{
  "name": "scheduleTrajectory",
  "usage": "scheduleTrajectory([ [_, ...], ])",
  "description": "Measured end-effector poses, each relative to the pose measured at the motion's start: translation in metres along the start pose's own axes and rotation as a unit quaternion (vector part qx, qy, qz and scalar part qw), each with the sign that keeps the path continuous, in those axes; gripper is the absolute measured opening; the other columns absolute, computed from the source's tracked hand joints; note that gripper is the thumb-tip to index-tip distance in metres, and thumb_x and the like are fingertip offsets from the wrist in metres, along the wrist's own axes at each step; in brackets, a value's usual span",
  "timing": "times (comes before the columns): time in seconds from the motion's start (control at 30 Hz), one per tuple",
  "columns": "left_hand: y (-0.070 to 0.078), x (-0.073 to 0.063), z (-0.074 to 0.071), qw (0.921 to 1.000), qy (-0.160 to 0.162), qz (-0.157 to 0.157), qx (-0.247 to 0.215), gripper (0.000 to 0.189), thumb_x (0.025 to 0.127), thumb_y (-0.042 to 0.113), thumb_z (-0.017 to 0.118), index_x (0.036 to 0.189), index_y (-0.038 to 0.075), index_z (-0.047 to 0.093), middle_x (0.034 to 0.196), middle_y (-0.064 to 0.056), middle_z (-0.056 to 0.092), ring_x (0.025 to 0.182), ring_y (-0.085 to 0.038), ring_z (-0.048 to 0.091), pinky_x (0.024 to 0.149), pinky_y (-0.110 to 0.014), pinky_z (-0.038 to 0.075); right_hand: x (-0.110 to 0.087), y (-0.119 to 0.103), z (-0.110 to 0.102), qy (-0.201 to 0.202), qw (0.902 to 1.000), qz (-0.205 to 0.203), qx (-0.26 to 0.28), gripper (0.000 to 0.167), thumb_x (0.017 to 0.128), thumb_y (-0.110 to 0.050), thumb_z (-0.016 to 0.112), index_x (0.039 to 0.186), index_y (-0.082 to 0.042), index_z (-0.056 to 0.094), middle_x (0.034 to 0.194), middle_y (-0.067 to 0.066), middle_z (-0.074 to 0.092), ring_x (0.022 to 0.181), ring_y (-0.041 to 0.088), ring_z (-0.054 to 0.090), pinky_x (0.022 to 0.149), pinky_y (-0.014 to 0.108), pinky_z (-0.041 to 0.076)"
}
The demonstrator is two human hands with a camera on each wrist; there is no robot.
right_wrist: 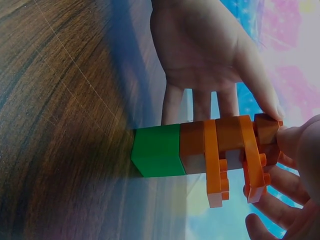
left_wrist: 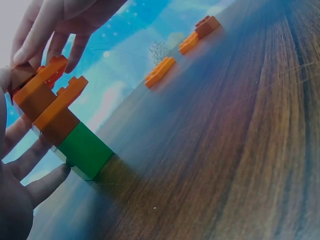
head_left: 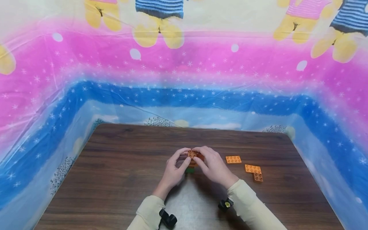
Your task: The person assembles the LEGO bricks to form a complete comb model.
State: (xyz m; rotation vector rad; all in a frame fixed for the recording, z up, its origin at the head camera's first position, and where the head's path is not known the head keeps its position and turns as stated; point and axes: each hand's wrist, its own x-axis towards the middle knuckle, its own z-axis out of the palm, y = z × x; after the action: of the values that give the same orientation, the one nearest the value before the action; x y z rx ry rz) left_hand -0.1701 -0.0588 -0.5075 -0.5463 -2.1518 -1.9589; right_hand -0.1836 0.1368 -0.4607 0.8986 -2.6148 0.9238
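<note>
A tower of toy building bricks [right_wrist: 192, 145] stands upright on the table, with a green brick [left_wrist: 86, 150] at its base. Above that, brown bricks alternate with orange plates [right_wrist: 213, 175] that jut out to one side. A brown brick [head_left: 192, 154] sits at the top. My left hand [head_left: 174, 168] holds the tower from the left, its thumb near the top brick and its fingers along the far side. From the right, my right hand [head_left: 214, 164] grips the top between thumb and fingers. Its fingers partly hide the upper bricks.
On the table [head_left: 120, 179], right of the hands, lies an orange plate [head_left: 233, 159]. Farther right, another orange plate [head_left: 252, 168] lies against a brown brick [head_left: 258, 177]. A patterned cloth [head_left: 184, 99] rises behind the table and along its sides.
</note>
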Motion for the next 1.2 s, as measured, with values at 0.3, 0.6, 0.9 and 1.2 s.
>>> scheduleTrajectory([
  [0.3, -0.013, 0.001, 0.001, 0.9999, 0.003, -0.009, -0.001, 0.034, 0.106, 0.009, 0.062, 0.14, 0.012, 0.061, 0.128, -0.018, 0.067, 0.123, -0.037, 0.065, 0.101, -0.058, 0.052, 0.001, 0.0, 0.0, -0.002, 1.0, 0.0, 0.007, 0.029, 0.105, -0.021, 0.068, 0.132, -0.011, 0.067, 0.118, 0.001, 0.07, 0.101, 0.013, 0.067, 0.08, 0.035, 0.058],
  [0.6, -0.004, -0.001, 0.002, 0.9996, 0.006, -0.022, -0.015, 0.033, 0.105, 0.004, 0.061, 0.138, 0.0, 0.06, 0.126, -0.027, 0.065, 0.123, -0.048, 0.062, 0.102, -0.067, 0.048, 0.001, 0.002, 0.003, -0.008, 0.9996, 0.008, 0.025, 0.028, 0.104, -0.018, 0.068, 0.132, -0.012, 0.067, 0.118, 0.001, 0.069, 0.099, 0.011, 0.066, 0.078, 0.034, 0.058],
  [0.9, -0.017, -0.004, 0.002, 0.9995, 0.012, -0.024, -0.018, 0.034, 0.106, 0.009, 0.062, 0.139, 0.013, 0.062, 0.13, -0.018, 0.066, 0.125, -0.039, 0.063, 0.105, -0.063, 0.048, 0.0, 0.004, 0.005, -0.012, 0.9996, 0.002, 0.027, 0.029, 0.104, -0.019, 0.069, 0.132, -0.011, 0.066, 0.122, 0.001, 0.069, 0.104, 0.012, 0.067, 0.082, 0.035, 0.058],
  [1.2, -0.019, -0.002, -0.001, 0.9999, 0.002, -0.01, 0.001, 0.033, 0.107, 0.018, 0.062, 0.14, 0.02, 0.062, 0.128, -0.011, 0.068, 0.125, -0.032, 0.065, 0.103, -0.057, 0.051, -0.001, 0.003, 0.002, -0.007, 0.9999, 0.004, 0.01, 0.032, 0.103, -0.022, 0.071, 0.133, -0.013, 0.067, 0.122, 0.001, 0.07, 0.108, 0.015, 0.067, 0.087, 0.04, 0.059],
])
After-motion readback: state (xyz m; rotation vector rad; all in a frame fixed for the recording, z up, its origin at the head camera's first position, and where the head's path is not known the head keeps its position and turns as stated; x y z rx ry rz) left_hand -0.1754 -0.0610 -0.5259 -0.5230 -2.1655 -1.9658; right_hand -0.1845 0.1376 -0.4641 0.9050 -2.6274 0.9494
